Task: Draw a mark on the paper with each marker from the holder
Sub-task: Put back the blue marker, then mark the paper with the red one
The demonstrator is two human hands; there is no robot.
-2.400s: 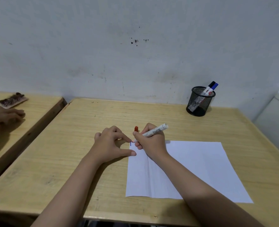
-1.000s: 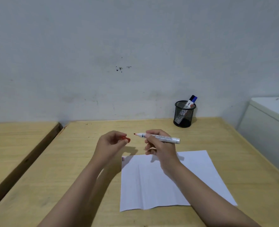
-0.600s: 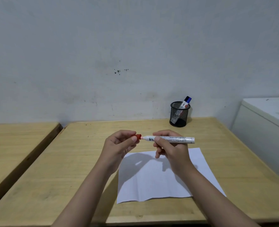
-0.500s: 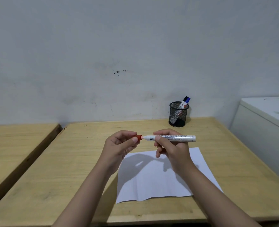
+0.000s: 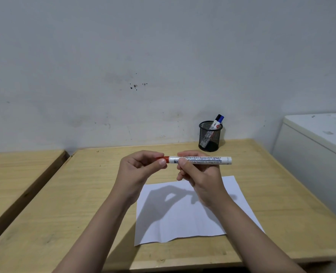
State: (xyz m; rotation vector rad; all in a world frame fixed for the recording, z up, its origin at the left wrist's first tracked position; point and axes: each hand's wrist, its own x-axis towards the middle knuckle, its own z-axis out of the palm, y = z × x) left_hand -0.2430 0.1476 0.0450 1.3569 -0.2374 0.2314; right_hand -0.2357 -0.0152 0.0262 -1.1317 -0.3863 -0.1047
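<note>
Head view gives me both forearms coming up from the bottom edge, bare, meeting above the desk [image 5: 68,203]. Nearest to me lies the white paper [image 5: 175,219], flat on the light wood, its near edge a little uneven, with the shadow of my two hands falling across its far half. I cannot make out any drawn marks on the sheet from here; my wrists cover its far left corner.

Above the paper I hold the red marker [image 5: 204,160] level, lying left to right, clear of the desk. My right hand [image 5: 200,174] is wrapped round the left half of the white barrel, thumb and forefinger pressed on it, the other fingers curled underneath. The printed word "Boardmarker" reads along the barrel, and the plain white end sticks out to the right past my knuckles. My left hand [image 5: 141,170] is closed in a pinch on the red cap [image 5: 165,159], thumb below and fingertips over the top, so only a short red stretch shows between the two hands. The cap sits against the barrel end; whether it is fully seated I cannot tell.

Farther back, near the wall and right of centre, stands the black mesh holder [image 5: 209,136]. Two markers lean in it towards the right, one with a blue cap [image 5: 220,118], the other's cap dark.

A second desk [image 5: 15,174] sits alongside to the left, with a narrow gap between them. A white cabinet [image 5: 317,146] stands at the right.
</note>
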